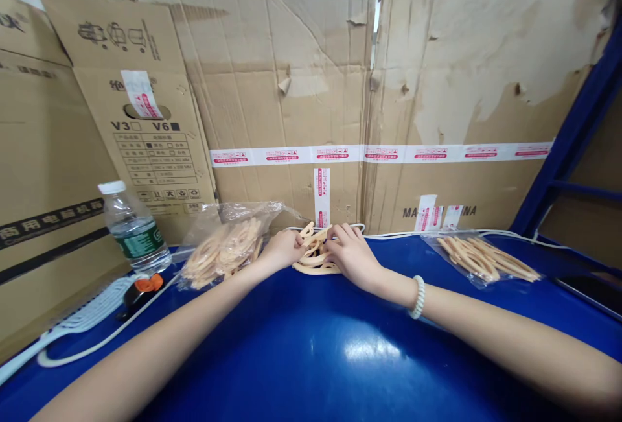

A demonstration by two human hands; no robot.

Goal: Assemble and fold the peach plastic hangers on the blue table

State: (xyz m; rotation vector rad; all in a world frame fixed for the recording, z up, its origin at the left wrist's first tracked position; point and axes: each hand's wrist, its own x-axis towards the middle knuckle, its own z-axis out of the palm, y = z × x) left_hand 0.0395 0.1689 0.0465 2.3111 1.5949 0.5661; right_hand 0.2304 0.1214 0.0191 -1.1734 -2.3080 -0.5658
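Note:
A loose pile of beige rubber bands [315, 260] lies on the blue table against the cardboard, between my two hands. My left hand [286, 248] pinches a band at the pile's left side, its thumb and fingers pressed together. On the right, my right hand [354, 255] reaches over the pile with fingers bent around some bands; its fingertips are partly hidden. Close to my left wrist is a clear plastic bag [226, 250] filled with more of these bands. A flatter bag of bands [483, 257] rests farther right, apart from my right hand.
Cardboard sheets [291, 111] stand along the back. At left are a water bottle [136, 231], a light-blue slatted paddle [92, 308] and an orange-black object [143, 292]. A white cable [505, 234] runs along the back edge. A dark flat device [590, 292] lies far right.

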